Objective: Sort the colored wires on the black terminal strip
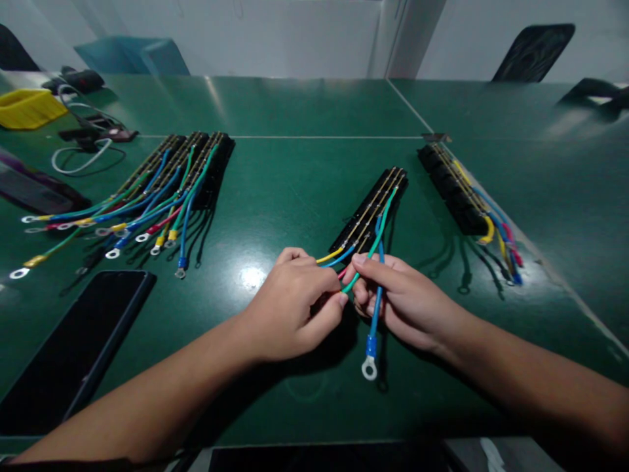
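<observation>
A black strip assembly with brass-coloured rails [369, 208] lies on the green table, its coloured wires running toward me. My left hand [301, 305] is closed on the end of the green wire [388, 211], pinching it between thumb and fingers; its tip is hidden. Higher on that same wire, my right hand [400, 295] grips it between thumb and forefinger. A blue wire with a ring terminal [369, 368] hangs across the right hand's fingers. Yellow, blue and red wires pass toward the left hand, where their ends are hidden.
Three similar wired strips [216, 164] lie side by side at the left. Another strip [449, 187] lies at the right. A phone [73, 347] rests near the front left edge. Farther back are a yellow bin [32, 108] and a white cable [73, 167].
</observation>
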Action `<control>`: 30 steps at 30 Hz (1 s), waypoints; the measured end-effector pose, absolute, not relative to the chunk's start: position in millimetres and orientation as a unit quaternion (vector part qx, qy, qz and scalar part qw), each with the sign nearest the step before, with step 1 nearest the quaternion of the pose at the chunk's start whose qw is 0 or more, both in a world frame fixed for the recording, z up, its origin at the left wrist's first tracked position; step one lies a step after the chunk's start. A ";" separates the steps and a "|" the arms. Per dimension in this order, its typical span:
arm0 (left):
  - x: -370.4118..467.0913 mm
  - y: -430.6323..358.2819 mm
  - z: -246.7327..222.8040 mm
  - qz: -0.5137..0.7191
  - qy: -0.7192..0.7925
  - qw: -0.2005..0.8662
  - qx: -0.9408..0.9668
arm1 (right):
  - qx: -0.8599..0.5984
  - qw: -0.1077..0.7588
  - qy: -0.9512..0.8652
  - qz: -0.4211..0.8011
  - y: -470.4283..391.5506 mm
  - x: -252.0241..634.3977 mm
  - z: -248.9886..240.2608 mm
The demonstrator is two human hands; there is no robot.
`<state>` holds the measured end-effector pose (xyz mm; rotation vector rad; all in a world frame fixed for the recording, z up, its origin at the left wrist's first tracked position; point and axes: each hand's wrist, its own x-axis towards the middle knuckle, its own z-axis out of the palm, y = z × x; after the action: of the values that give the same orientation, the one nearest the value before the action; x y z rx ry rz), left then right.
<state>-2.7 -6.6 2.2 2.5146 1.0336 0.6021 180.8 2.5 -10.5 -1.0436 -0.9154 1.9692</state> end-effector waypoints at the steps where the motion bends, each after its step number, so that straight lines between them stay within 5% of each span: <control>1: -3.3 -6.0 1.2 0.213 0.368 0.168 0.889 | -0.408 0.363 -0.358 0.757 1.9 180.4 -10.7; 15: -4.6 -9.3 -0.7 0.245 0.347 -0.039 0.904 | -0.421 0.348 -0.394 0.739 -0.1 177.9 -6.3; 30: -5.8 -18.4 -0.8 0.226 0.357 -0.035 0.906 | -0.401 0.332 -0.414 0.747 0.7 176.3 -4.6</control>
<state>-5.8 -18.4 -0.8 2.9111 1.1457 0.7271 176.3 0.7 -4.6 -1.0464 -1.0809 1.9513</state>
